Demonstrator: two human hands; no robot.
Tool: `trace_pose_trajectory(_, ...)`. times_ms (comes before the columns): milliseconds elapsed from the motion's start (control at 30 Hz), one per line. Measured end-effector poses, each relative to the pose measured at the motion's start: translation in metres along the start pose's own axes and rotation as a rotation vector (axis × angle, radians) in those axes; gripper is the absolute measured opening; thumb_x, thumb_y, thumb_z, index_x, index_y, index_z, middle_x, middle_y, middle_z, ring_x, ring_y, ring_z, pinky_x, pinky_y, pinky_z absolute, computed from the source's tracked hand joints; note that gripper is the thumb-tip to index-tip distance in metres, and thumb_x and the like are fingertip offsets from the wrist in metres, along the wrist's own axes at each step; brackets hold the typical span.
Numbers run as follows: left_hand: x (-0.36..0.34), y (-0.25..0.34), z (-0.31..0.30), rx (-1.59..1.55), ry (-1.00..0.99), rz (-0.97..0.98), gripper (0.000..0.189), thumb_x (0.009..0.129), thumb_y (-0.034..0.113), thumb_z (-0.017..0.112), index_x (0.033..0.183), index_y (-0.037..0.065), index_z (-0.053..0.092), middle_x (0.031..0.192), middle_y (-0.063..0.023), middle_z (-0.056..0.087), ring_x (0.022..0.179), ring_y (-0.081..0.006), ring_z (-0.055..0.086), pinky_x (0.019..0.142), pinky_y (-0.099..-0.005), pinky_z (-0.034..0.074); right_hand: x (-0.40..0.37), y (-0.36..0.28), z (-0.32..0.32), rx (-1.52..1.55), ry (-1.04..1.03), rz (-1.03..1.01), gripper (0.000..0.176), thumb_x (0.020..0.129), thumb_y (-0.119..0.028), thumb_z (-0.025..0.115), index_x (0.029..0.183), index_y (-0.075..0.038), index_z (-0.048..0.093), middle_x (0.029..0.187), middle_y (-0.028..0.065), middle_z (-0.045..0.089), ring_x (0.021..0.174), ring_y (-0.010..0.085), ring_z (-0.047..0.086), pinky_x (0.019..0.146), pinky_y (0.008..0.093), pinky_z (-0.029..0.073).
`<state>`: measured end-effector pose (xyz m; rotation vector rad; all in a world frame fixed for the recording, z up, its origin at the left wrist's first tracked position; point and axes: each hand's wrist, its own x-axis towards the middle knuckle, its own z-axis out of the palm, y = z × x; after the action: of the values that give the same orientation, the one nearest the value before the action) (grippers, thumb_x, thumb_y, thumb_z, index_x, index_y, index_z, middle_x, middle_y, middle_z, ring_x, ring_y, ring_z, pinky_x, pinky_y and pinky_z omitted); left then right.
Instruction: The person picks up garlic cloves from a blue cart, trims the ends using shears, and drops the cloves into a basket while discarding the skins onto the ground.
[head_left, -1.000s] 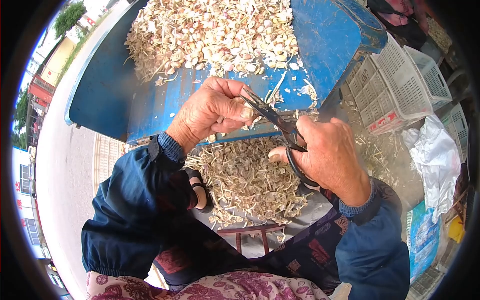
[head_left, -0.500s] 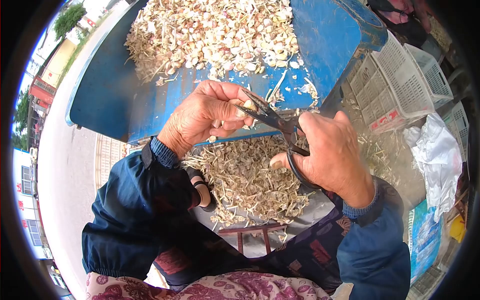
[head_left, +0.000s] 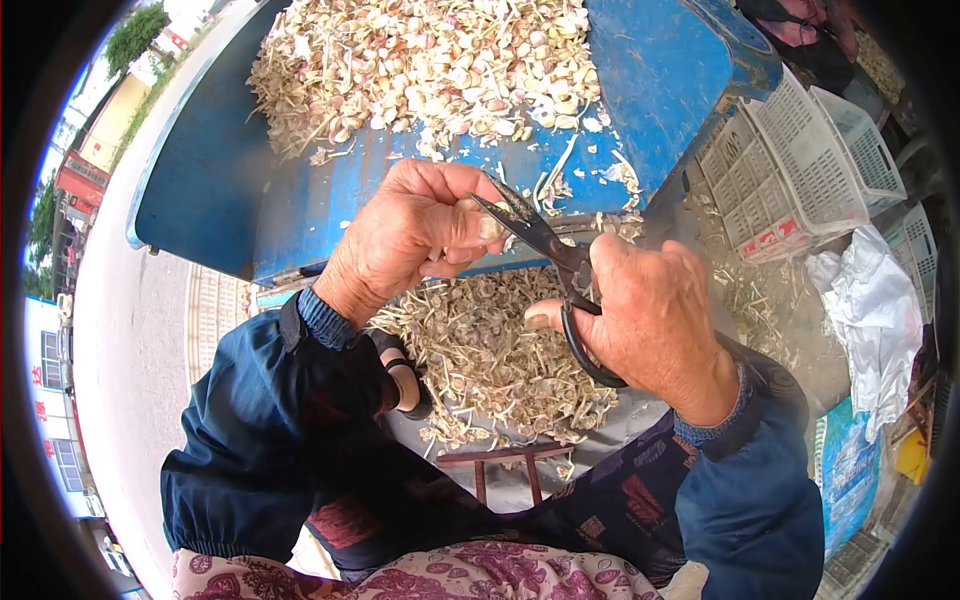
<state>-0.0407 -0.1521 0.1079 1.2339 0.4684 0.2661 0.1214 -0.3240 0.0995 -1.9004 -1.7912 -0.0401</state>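
Between the thumb and fingers of my left hand (head_left: 415,220) is a pale garlic clove (head_left: 490,228), partly covered by the fingertips. My right hand (head_left: 650,320) is closed round the black handles of dark metal scissors (head_left: 540,235). Their slightly parted blades point up and left and reach the clove and my left fingertips. Beyond both hands, a heap of garlic cloves (head_left: 430,70) lies on a blue metal tray (head_left: 650,90). Below the hands is a pile of dry stalks and trimmings (head_left: 500,360).
White plastic crates (head_left: 790,160) stand at the right, with a white plastic bag (head_left: 870,310) and a blue printed sack (head_left: 850,460) nearer me. A reddish frame bar (head_left: 505,456) lies between my legs. A road (head_left: 120,360) runs along the left.
The scissor blades have moved slightly left and come closer together. My right hand has shifted a little left, and my left fingers now cover more of the clove.
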Motion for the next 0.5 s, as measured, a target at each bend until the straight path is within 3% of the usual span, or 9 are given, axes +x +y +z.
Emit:
trace_pose_trajectory(167,0.000,0.002,0.000,-0.007,-0.038,-0.034,0.013,0.084,0.006,0.068,0.091,-0.004,0.065,0.071,-0.0083,0.065,0.047,-0.0073,0.042,0.041,-0.0220,0.029,-0.003,0.007,0.013,0.114,0.037,-0.019,0.052,0.073,-0.048,0.079,0.072,-0.004,0.052,0.052,0.0110,0.050,0.047,0.0315,0.053,0.047,0.0405,0.042)
trace_pose_trajectory(267,-0.003,0.002,0.004,-0.025,-0.007,-0.069,0.014,0.084,0.007,0.069,0.093,-0.004,0.066,0.072,-0.0073,0.064,0.047,-0.0057,0.041,0.041,-0.0208,0.028,0.001,0.003,0.005,0.327,-0.118,0.119,0.050,0.079,-0.047,0.075,0.081,0.001,0.060,0.062,0.0141,0.060,0.056,0.0314,0.062,0.058,0.0398,0.048)
trace_pose_trajectory(333,-0.006,0.008,0.006,-0.005,0.045,-0.091,0.015,0.084,0.005,0.068,0.096,-0.005,0.066,0.073,-0.0068,0.064,0.046,-0.0048,0.041,0.039,-0.0199,0.026,0.003,0.002,0.000,0.726,-0.089,0.232,0.048,0.084,-0.045,0.072,0.082,0.002,0.060,0.060,0.0114,0.058,0.054,0.0237,0.059,0.055,0.0389,0.048)
trace_pose_trajectory(433,-0.013,0.008,-0.019,0.069,0.084,-0.117,0.018,0.084,0.002,0.066,0.100,-0.005,0.065,0.074,-0.0071,0.064,0.045,-0.0044,0.039,0.037,-0.0193,0.023,0.010,0.019,-0.003,0.842,-0.151,0.320,0.054,0.092,-0.052,0.059,0.086,0.002,0.059,0.060,0.0034,0.051,0.052,0.0099,0.050,0.049,0.0293,0.044)
trace_pose_trajectory(467,-0.020,0.010,-0.030,0.121,0.150,-0.091,0.018,0.085,0.002,0.065,0.102,-0.005,0.065,0.072,-0.0060,0.061,0.044,-0.0041,0.037,0.037,-0.0195,0.022,0.013,0.026,-0.006,0.813,-0.251,0.405,0.060,0.091,-0.060,0.055,0.086,0.000,0.058,0.059,0.0006,0.049,0.047,0.0080,0.049,0.046,0.0237,0.042)
trace_pose_trajectory(500,-0.032,0.013,-0.044,0.172,0.215,-0.068,0.019,0.086,0.002,0.065,0.103,-0.006,0.064,0.071,-0.0048,0.058,0.044,-0.0038,0.036,0.037,-0.0197,0.022,0.014,0.032,-0.002,0.757,-0.180,0.333,0.068,0.090,-0.067,0.051,0.087,0.001,0.058,0.060,0.0012,0.049,0.049,0.0092,0.050,0.048,0.0238,0.041)
